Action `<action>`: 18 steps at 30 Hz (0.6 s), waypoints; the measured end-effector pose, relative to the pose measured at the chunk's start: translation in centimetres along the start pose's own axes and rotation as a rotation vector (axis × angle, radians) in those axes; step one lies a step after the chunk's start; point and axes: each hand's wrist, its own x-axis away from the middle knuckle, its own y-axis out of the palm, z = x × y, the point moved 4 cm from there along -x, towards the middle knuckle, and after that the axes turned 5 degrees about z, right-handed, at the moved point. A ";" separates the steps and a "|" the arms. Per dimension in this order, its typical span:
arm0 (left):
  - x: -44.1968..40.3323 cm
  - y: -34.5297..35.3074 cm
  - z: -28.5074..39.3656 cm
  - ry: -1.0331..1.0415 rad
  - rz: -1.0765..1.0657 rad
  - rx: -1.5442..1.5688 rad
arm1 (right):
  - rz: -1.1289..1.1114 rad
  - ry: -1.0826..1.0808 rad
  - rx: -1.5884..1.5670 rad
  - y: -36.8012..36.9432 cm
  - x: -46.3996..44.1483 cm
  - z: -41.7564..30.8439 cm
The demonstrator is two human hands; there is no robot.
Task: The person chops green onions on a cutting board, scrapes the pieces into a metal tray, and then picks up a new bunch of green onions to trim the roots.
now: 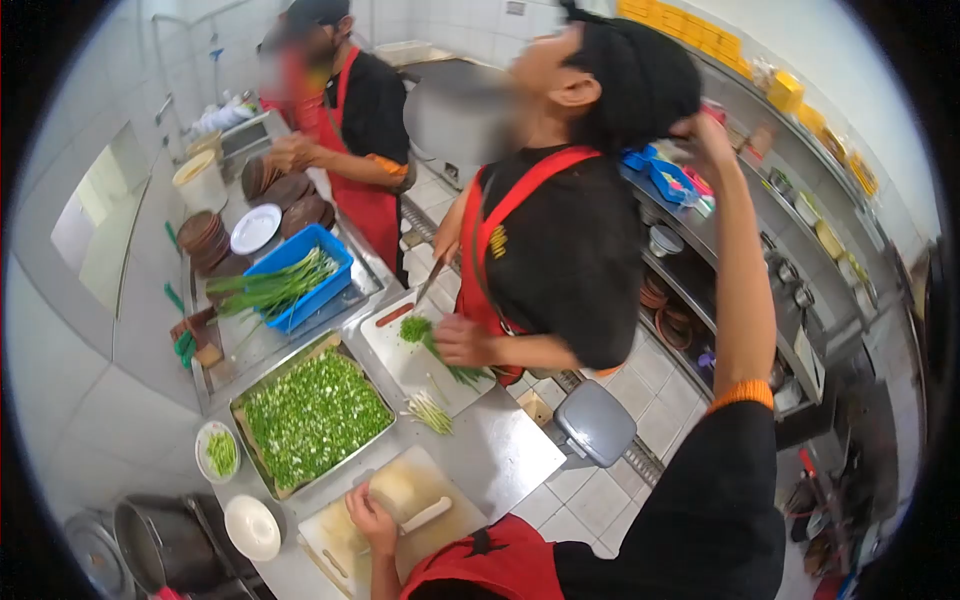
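My left hand (372,517) rests at a cutting board (440,470), its fingers slightly apart and holding nothing visible. Beside it on the board lies a knife with a white handle (427,515); its pale blade blends with the board. My right arm is raised at the right, with my right hand (703,145) up by the black cap (645,80) of a co-worker; its fingertips are partly hidden there. Behind the board stands a metal tray (345,460) full of chopped green onion (315,410). Two bowls, one white (252,528), one holding green pieces (220,453), sit left of it.
The near co-worker holds a knife (430,280) and greens over a white board (385,340). Further back are a blue basin (340,262) of green onions, stacked brown dishes (203,238) and another person. A grey bin (597,423) and shelves (690,260) stand right.
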 end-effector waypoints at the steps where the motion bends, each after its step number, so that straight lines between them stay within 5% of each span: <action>1: 0.2 -0.1 -0.4 -0.027 0.012 0.015 | 0.010 -0.067 -0.068 -0.9 2.8 0.2; 7: -0.1 -1.8 -0.6 0.055 0.153 -0.199 | 0.199 -0.009 -0.436 -10.3 10.7 15.6; 10: -0.5 -3.6 -1.2 -0.001 0.238 -0.287 | 0.708 0.356 -0.470 -14.7 16.5 30.9; 11: -0.4 -4.1 -1.4 -0.015 0.280 -0.324 | 0.483 0.435 -0.517 -20.9 15.5 43.3; 14: -0.4 -6.0 -2.6 -0.036 0.343 -0.399 | 0.601 0.678 0.051 -15.2 31.9 50.7; 15: -0.6 -6.5 -3.0 -0.039 0.347 -0.401 | 0.036 0.328 0.243 -18.6 33.8 61.7; 16: -0.4 -7.0 -3.3 -0.059 0.363 -0.408 | 0.283 0.721 -0.066 -13.0 38.8 57.8; 18: -0.7 -7.8 -4.3 -0.057 0.390 -0.430 | 0.427 0.965 0.379 -4.0 42.8 49.2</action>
